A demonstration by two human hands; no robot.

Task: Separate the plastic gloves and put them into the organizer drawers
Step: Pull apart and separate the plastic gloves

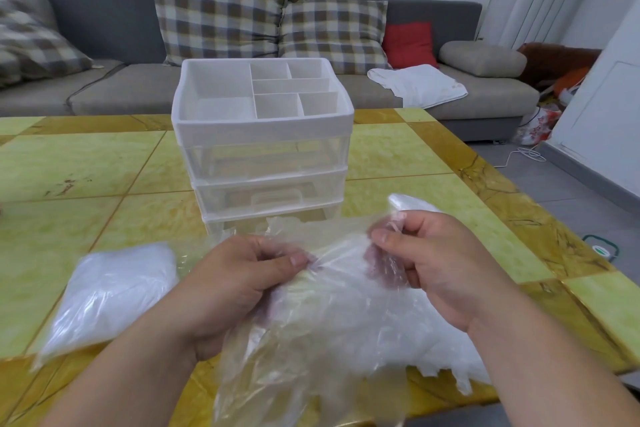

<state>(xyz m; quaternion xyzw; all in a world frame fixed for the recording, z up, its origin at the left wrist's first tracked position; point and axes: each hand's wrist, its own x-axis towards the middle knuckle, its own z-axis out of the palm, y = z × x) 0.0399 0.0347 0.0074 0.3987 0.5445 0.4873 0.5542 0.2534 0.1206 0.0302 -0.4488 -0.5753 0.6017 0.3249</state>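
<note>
Plastic gloves (346, 305): pinched between left hand (239, 274) and right hand (433, 260); organizer (263, 135) beyond both, on bench (86, 166).

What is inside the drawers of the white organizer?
Through their clear fronts, the upper two drawers look empty. The lowest drawer is partly covered by the held gloves, so its contents cannot be seen.

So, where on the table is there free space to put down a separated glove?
Two bare patches of table: left of the organizer, beyond the white packet, and right of the organizer, toward the table's right edge. The front is crowded: left hand and right hand hold the loose gloves there.
</note>
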